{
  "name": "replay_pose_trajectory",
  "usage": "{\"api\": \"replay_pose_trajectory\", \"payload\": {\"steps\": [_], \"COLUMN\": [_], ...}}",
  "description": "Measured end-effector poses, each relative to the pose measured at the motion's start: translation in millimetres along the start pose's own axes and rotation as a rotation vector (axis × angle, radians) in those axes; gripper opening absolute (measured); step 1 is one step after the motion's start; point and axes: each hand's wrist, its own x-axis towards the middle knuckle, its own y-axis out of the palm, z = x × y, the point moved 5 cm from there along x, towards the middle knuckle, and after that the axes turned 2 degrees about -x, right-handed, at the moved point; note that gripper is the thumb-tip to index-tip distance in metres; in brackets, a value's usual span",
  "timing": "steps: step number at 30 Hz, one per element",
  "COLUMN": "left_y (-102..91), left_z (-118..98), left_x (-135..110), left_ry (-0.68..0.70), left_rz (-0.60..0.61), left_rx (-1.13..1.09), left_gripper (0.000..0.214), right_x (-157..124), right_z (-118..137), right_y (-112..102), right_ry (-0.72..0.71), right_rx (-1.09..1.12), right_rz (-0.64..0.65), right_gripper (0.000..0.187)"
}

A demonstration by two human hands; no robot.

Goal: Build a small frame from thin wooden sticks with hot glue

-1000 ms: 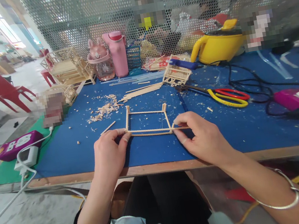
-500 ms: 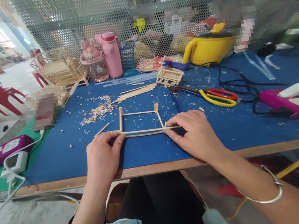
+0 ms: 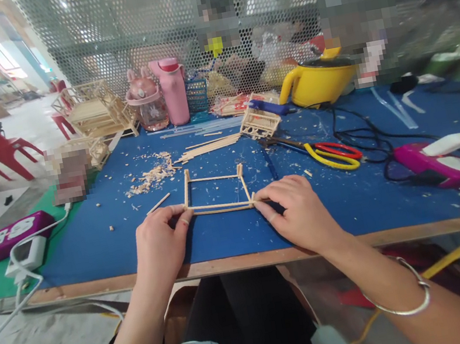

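Observation:
A small frame of thin wooden sticks [image 3: 220, 204] lies on the blue table top in front of me, with short upright posts at its two far corners. My left hand [image 3: 164, 237] pinches the near left corner between thumb and forefinger. At the near right corner, my right hand [image 3: 294, 211] is closed the same way, thumb and fingertips on the stick ends. Just beyond my left hand lies a loose short stick [image 3: 158, 203]. Farther back are a bundle of sticks [image 3: 210, 147] and a heap of wood scraps [image 3: 152, 174].
Pliers with red and yellow handles [image 3: 334, 155] lie right, near a small stick model [image 3: 260, 122]. Behind stand a pink bottle [image 3: 175, 95], a clear jar [image 3: 152, 111] and a yellow pot [image 3: 321, 82]. Purple power strips [image 3: 14, 235] and cables flank the work area.
The two near sticks of the frame sit closer together, and my right fingers have drawn slightly inward at their corner. The whole view has shifted a little.

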Motion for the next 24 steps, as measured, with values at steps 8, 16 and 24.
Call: {"api": "replay_pose_trajectory", "payload": {"steps": [8, 16, 24], "left_y": [-1.9, -6.1, -8.2], "left_z": [1.2, 1.6, 5.7], "left_x": [-3.4, -11.6, 7.2], "left_ry": [-0.032, 0.107, 0.106], "left_rz": [-0.013, 0.024, 0.167], "left_rx": [-0.002, 0.16, 0.213], "left_gripper": [0.051, 0.039, 0.017], "right_x": [2.0, 0.9, -16.8], "right_z": [-2.2, -4.2, 34.8], "right_y": [-4.4, -12.8, -14.2], "right_ry": [0.015, 0.03, -0.069], "right_rx": [0.113, 0.19, 0.295], "right_rz": [0.11, 0.05, 0.125], "right_gripper": [0.013, 0.01, 0.01]}}
